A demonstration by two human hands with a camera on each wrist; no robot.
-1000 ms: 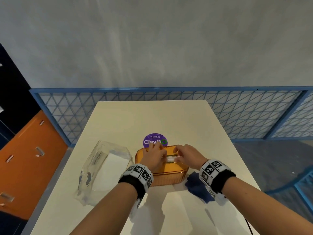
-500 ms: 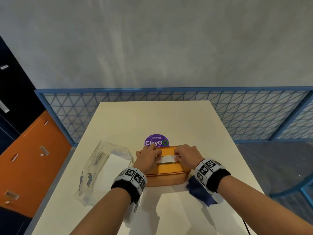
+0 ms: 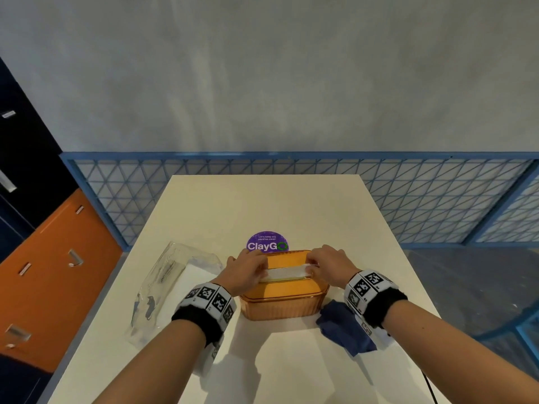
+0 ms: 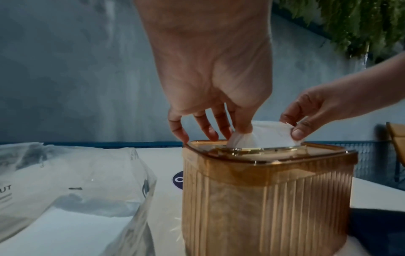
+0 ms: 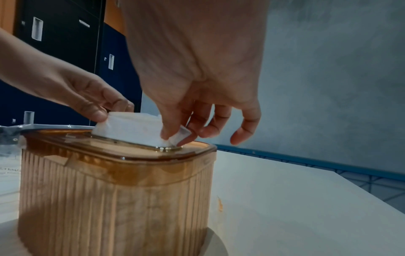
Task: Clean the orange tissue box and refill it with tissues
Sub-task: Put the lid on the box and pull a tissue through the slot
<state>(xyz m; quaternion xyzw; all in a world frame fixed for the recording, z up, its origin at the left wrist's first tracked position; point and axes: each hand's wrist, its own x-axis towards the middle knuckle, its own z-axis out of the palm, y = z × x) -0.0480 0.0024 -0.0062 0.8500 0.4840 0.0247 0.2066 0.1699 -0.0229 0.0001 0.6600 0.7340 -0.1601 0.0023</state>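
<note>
Now at the slot. Orange tissue box (image 3: 284, 290) stands on the worktop (image 3: 262, 199), lid on, directly ahead of the person and between the two wrists, its long axis running left to right. A white tissue (image 3: 287, 272) stands up through the lid slot, stretched along that same axis.

Left hand (image 3: 244, 269) pinches the left end of the tissue between thumb and forefinger; the other fingers (image 4: 183, 133) touch down on the lid rim. Right hand (image 3: 328, 263) pinches the right end, remaining fingers curled loose above the lid. Each grip is narrow and closed on paper, one per end, neither hand nearer than the other.

Relation that matters: the tissue lies along the slot, straight below both grips. Judgement: a pull should go straight up and evenly from both ends, or the sheet may tear or skew in the slot.

Clear tissue wrapper (image 3: 172, 287) lies left of the box. Blue cloth (image 3: 338, 328) lies beside its right near corner. Purple round sticker (image 3: 267, 242) just beyond the box.
</note>
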